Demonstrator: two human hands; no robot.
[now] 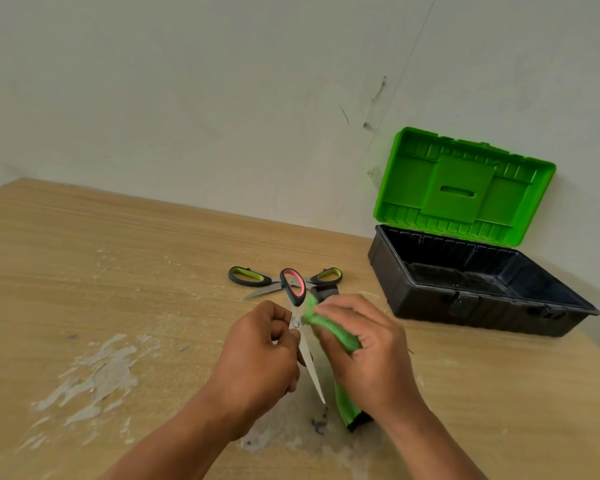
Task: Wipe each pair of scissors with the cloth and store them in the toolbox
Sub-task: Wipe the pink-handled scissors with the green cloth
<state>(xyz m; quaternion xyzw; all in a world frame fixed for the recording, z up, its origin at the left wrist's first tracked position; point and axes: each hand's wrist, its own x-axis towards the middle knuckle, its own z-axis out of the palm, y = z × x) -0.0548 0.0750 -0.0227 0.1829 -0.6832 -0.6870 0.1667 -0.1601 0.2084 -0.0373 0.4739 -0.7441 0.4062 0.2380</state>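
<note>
Two bare forearms reach in from the bottom of the frame over a pale wooden table (84, 258) blotched with white residue, the hands meeting at its middle. The left hand (257, 355) is closed around the red-handled scissors (303, 344) near their pivot, handle loop pointing away from the person and blade tip angled back towards them, while the right hand (364, 348) is clenched on a bunched green cloth (338, 332) pressed against the scissors just below the handle, its loose end trailing down to the table beside the blade tip. This pair appears to be mid-wipe, the first step of the job. Beyond the hands, a second pair, the green-handled scissors (253, 277), lies spread open on the table, seemingly not yet cleaned. At right, the toolbox (465, 292) stands against the wall with its bright green lid (465, 185) propped open; nothing can be seen lying in the visible part of its black tray, which suggests no scissors have yet been stored. The next move likely calls for running the cloth along the full length of the blade while keeping fingers clear of the edge, then closing the blades and carrying the pair across to the open box. A small dark object (318, 426) sits on the table near the cloth's end; what it is cannot be made out
</note>
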